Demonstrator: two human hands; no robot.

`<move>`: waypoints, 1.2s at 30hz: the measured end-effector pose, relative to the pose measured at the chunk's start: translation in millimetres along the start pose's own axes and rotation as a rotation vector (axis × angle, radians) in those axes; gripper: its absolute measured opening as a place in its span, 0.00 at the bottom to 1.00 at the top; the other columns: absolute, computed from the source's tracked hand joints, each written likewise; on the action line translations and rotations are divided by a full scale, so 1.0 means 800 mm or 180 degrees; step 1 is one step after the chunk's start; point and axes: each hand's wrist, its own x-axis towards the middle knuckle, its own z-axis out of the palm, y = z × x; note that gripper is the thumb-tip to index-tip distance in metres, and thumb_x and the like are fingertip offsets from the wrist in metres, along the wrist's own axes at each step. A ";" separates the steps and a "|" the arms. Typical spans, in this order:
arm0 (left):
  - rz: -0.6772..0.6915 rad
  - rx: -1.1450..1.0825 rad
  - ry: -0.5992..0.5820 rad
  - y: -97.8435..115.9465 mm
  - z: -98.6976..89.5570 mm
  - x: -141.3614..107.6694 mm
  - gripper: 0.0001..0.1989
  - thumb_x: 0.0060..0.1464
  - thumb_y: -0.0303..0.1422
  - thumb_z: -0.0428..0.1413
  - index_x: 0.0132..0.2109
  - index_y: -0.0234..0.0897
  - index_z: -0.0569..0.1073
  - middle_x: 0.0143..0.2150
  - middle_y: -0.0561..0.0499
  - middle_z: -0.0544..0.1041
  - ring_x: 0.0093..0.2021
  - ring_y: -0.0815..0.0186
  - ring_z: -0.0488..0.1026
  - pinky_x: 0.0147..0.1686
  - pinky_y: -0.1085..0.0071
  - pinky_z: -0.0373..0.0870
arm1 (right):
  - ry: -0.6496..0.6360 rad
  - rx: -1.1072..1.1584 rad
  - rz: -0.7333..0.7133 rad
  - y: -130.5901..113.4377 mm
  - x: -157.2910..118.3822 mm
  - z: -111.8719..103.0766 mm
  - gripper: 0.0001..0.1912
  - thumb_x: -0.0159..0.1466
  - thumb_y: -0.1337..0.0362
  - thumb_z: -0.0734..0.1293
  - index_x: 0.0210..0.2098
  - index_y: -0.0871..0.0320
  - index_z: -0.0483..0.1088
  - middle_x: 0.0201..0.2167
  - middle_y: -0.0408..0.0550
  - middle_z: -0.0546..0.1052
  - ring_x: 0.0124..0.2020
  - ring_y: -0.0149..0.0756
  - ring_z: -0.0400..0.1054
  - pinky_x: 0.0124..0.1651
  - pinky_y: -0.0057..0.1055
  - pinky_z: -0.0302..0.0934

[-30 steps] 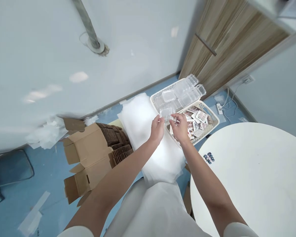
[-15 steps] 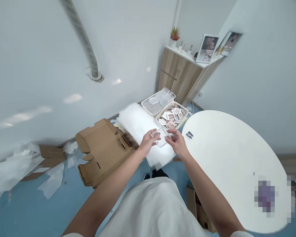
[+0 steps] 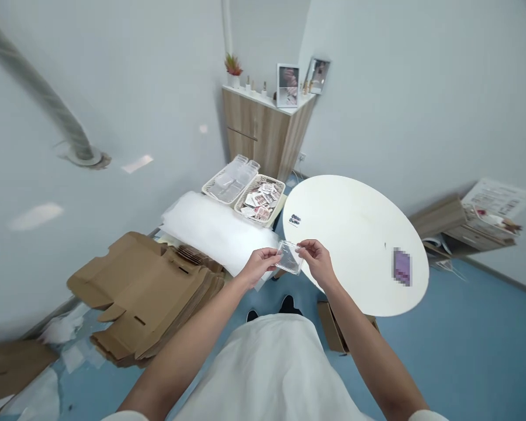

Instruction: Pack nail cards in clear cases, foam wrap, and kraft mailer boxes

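A clear, flat plastic box (image 3: 290,259) is held level in front of my body, at the near left edge of the white round table. My left hand (image 3: 262,264) pinches its left side between thumb and fingers. At the opposite side, my right hand (image 3: 316,258) grips the upper right corner. The box looks see-through; whether anything lies inside is too small to tell. Just beyond my hands lies a stack of white foam sheets (image 3: 219,231). Past it stands a basket (image 3: 274,221) of small printed cards (image 3: 260,202).
Another basket (image 3: 210,190) holds clear plastic boxes (image 3: 234,178). Flattened cardboard boxes (image 3: 144,286) are stacked at left. On the white table (image 3: 350,234) lie small dark pieces (image 3: 294,220) and a blurred purple item (image 3: 402,267). A wooden cabinet (image 3: 263,126) fills the corner. An open carton (image 3: 333,330) stands below the table.
My view has turned right, so the table and baskets appear further left. The clear box has moved from over the foam sheets toward the table's edge, still in both hands.
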 end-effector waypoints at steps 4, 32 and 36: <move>-0.0149 0.0191 -0.0293 -0.018 0.037 0.020 0.17 0.39 0.37 0.62 0.37 0.34 0.74 0.32 0.48 0.75 0.31 0.69 0.70 0.34 0.71 0.67 | 0.0280 -0.0128 0.0059 0.021 -0.018 -0.042 0.15 0.56 0.53 0.62 0.36 0.57 0.67 0.35 0.49 0.73 0.34 0.35 0.70 0.37 0.35 0.63; 0.0411 0.1539 -0.0183 -0.098 0.299 0.128 0.23 0.46 0.40 0.56 0.51 0.44 0.66 0.56 0.45 0.61 0.54 0.60 0.61 0.48 0.64 0.60 | 0.0173 -0.0673 -0.0437 0.106 -0.037 -0.308 0.30 0.49 0.66 0.66 0.50 0.52 0.53 0.50 0.52 0.59 0.50 0.40 0.60 0.50 0.42 0.61; -0.0364 0.1117 -0.0287 -0.108 0.295 0.136 0.30 0.48 0.42 0.55 0.58 0.41 0.57 0.51 0.42 0.66 0.48 0.62 0.67 0.45 0.64 0.62 | -0.0001 0.0130 -0.0034 0.123 -0.042 -0.324 0.32 0.50 0.64 0.67 0.50 0.49 0.50 0.53 0.51 0.56 0.49 0.38 0.63 0.49 0.40 0.62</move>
